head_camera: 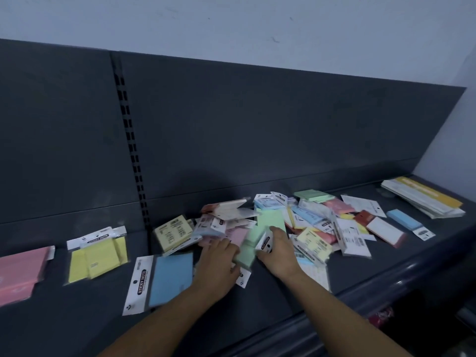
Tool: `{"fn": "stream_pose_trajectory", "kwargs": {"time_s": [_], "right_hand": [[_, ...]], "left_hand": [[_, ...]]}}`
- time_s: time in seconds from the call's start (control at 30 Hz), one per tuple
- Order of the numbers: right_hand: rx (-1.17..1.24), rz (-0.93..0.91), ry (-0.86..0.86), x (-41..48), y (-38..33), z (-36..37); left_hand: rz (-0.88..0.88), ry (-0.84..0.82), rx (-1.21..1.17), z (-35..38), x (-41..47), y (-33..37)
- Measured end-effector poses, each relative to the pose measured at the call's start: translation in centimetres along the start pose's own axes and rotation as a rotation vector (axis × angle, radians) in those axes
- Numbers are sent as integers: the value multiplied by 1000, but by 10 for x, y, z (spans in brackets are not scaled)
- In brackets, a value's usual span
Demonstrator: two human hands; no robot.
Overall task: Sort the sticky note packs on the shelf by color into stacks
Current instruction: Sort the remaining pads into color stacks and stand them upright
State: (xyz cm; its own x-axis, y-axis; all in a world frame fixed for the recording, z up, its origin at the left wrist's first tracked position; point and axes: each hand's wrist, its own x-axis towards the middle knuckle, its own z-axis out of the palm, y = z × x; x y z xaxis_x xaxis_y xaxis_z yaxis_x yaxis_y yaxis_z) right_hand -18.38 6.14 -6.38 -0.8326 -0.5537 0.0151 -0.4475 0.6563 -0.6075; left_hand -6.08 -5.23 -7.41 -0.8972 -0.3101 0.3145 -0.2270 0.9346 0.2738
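Green pack (247, 249): sticky notes, pale green, motion-blurred, at centre frame just below the middle, raised slightly over the near edge of the heap. It is held between both hands.

Left hand (219, 258): lower centre, fingers curled onto the pack's left edge in a narrow grip.

Right hand (279, 249): just right of the pack, fingers curled round its white header card, which carries black label print.

Mixed pile (316, 228): unsorted packs in green, pink, blue, pale yellow and white, overlapping at all angles, spread from centre to right of centre behind and beside the hands.

Pale yellow pack (175, 233): at the pile's left fringe, tilted, printed side up.

Blue pack (171, 275): lower left of centre, flat, white "STICKY NOTE" header at its left, touching the left forearm's side.

Yellow stack (99, 253): left of the blue pack, several bright yellow packs overlapped, well apart from the pile.

Pink stack (20, 269): far left edge, partly cut off by the frame.

Single blue pad (404, 219): right side, lying alone.

Flat packets (425, 199): far right, white and yellow, stacked at the shelf's end.

Shelf (360, 274): dark grey, rounded front lip.

Back panel (257, 124): dark grey, with a slotted upright (131, 140) at left of centre.
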Motion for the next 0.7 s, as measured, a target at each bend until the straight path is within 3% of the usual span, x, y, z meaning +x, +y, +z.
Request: {"fn": "stream_pose_trajectory", "kwargs": {"time_s": [0.23,0.33,0.5,0.6,0.7], "right_hand": [[-183,-73,25,19,-4,1],[230,-44,-22,22,-7,-5],[902,178,-131,23,-14,-27],[1113,195,-206,23,-26,-43],[1138,99,-296,26,-35,-64]], "left_hand": [[-56,18,-38,0,12,12],[-75,5,-74,-4,19,14],[-98,40,-139,-10,34,24],[-37,27,-212,-16,43,29],[-47,-68,-621,-31,50,34]]}}
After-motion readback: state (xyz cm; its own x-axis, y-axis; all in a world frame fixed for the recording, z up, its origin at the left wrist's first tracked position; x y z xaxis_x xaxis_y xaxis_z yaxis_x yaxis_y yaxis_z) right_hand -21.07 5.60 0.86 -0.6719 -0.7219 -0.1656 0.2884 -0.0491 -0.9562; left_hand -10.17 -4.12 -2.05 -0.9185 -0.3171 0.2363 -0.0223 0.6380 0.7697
